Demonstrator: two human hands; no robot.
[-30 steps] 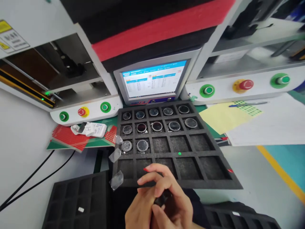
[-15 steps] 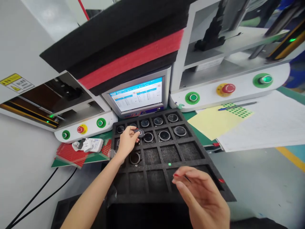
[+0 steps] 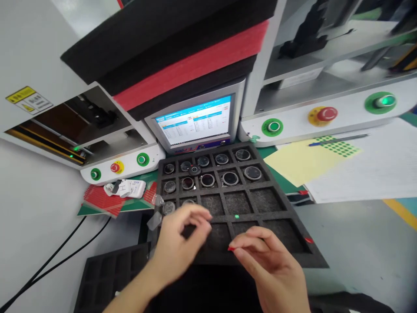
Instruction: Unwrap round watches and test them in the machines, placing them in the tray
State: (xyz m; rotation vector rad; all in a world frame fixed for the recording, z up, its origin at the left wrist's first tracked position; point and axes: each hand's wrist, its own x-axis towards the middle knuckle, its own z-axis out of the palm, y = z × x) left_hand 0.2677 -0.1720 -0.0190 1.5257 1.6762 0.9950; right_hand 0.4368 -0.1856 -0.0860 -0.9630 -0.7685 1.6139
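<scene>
Over the front part of a black foam tray (image 3: 243, 219), my left hand (image 3: 177, 239) is loosely curled, a small gap between thumb and fingertips, with nothing visible in it. To its right, my right hand (image 3: 272, 261) pinches a small red sticker (image 3: 231, 248) between thumb and forefinger. A round watch body (image 3: 194, 170) lies back side up across a divider between the two rear rows. Round watches, such as a dark-faced watch (image 3: 230, 178), sit face up in the tray's compartments. Part of one watch (image 3: 188, 202) is hidden behind my left hand.
Behind the tray stands a lit monitor (image 3: 198, 124). Machines with green buttons (image 3: 273, 127) and red stop buttons (image 3: 326, 114) flank it. Red sticker sheets (image 3: 102, 199) and a white device (image 3: 135, 188) lie left; yellow paper (image 3: 293, 163), a pen (image 3: 339, 139) and white sheets (image 3: 352, 178) lie right.
My left hand has let go of the watch body, leaving it on the tray divider, and has come back toward me. My right hand has moved slightly left, still pinching the red sticker.
</scene>
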